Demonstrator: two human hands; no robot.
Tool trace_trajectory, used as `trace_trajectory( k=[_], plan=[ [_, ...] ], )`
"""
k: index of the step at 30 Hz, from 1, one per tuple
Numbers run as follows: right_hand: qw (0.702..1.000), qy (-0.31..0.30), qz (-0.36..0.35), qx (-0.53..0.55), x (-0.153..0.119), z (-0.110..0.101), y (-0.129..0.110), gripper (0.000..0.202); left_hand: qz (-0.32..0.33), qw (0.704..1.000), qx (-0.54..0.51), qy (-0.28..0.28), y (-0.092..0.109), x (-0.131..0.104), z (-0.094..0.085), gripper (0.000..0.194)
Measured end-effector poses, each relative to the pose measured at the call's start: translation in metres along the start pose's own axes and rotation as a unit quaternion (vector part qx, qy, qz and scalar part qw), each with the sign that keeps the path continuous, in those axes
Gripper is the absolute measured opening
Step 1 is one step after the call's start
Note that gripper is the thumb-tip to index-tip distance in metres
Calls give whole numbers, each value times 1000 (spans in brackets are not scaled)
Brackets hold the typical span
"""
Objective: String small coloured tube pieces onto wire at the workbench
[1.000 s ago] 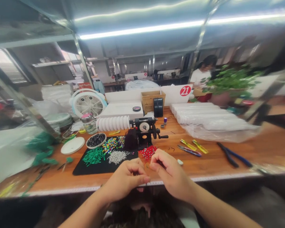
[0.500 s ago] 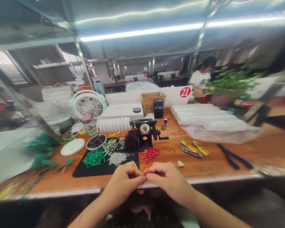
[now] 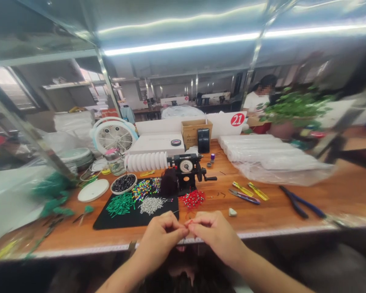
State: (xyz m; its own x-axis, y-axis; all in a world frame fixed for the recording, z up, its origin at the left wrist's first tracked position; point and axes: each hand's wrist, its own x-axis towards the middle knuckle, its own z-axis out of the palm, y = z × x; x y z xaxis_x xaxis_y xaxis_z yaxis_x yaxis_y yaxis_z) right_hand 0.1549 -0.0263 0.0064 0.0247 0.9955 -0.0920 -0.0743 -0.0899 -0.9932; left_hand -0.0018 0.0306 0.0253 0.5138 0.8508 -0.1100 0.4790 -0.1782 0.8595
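Note:
Over the bench's front edge, my left hand (image 3: 163, 236) and my right hand (image 3: 218, 232) meet at the fingertips, both in a pinch. A bit of thin red cord (image 3: 190, 221) shows at the right fingertips. Whatever the left fingers pinch is too small to make out; a short dark strand hangs below them. Just beyond the hands lies a pile of red cord pieces with small pale beads (image 3: 193, 198). To its left, a black mat (image 3: 110, 219) carries silver pieces (image 3: 152, 205), green tubes (image 3: 121, 203) and multicoloured beads (image 3: 142, 189).
A hand-cranked winder (image 3: 186, 167) with white discs stands behind the mat. Rightward lie cutters (image 3: 244, 197), yellow-handled tools (image 3: 258, 190), pliers (image 3: 300, 201) and a white lump (image 3: 232, 212). A dish of black pieces (image 3: 123, 183), a white lid (image 3: 93, 190) and a fan (image 3: 114, 136) are left.
Both hands have come slightly down and closer to the bench edge, still pinched together. The red loop above the fingertips has shrunk to a small bit of red.

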Motion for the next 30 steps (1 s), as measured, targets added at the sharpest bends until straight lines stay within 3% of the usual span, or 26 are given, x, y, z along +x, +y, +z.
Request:
trace_trajectory(
  k=[7,14,20,26,30],
  plan=[
    [999,27,-2,-31,0,0,3,23,-24,996,-88,2,3,-2,3,25],
    [995,45,-31,-85,-1,2,7,26,-47,979,-187,59,0,-6,13,29],
    [993,65,-46,-92,-2,4,11,25,-65,971,-220,70,-8,-6,19,29],
    [998,9,38,44,1,3,19,23,-48,989,-126,59,-8,-7,17,28],
    [968,-59,103,221,1,8,30,27,30,999,-19,40,-8,-13,18,24]
  ],
)
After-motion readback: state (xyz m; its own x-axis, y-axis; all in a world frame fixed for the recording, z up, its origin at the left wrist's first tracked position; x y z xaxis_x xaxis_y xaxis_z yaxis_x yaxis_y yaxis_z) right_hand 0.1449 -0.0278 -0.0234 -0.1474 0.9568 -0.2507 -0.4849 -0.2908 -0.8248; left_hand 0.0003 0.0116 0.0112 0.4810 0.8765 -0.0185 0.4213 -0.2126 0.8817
